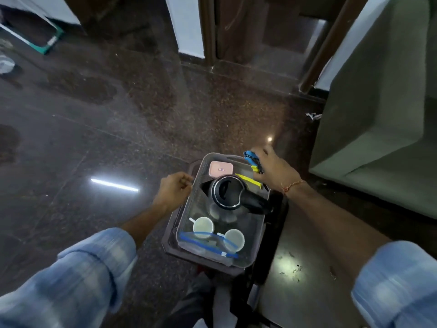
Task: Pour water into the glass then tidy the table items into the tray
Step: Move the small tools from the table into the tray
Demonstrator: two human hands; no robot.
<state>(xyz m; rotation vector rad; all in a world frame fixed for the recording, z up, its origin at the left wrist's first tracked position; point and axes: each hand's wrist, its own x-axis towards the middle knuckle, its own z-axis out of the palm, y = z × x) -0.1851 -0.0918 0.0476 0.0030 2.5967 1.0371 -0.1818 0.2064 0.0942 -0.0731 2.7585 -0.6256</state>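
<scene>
A grey plastic tray [189, 204] sits on a small dark table [170, 247] below me. Inside it stand a black-lidded glass kettle [227, 191], two white cups [203, 227] [234, 239], a pink box [221, 168], a yellow item [248, 179] and a clear bag with a blue zip strip [203, 242]. My left hand [173, 191] grips the tray's left rim. My right hand [274, 169] is over the tray's far right corner, closed around a blue and yellow item [253, 160].
Dark polished stone floor [118, 114] spreads to the left and ahead. A grey-green sofa [378, 114] stands at the right. A steel surface [295, 256] lies beside the table at the lower right. Door frames [208, 31] are ahead.
</scene>
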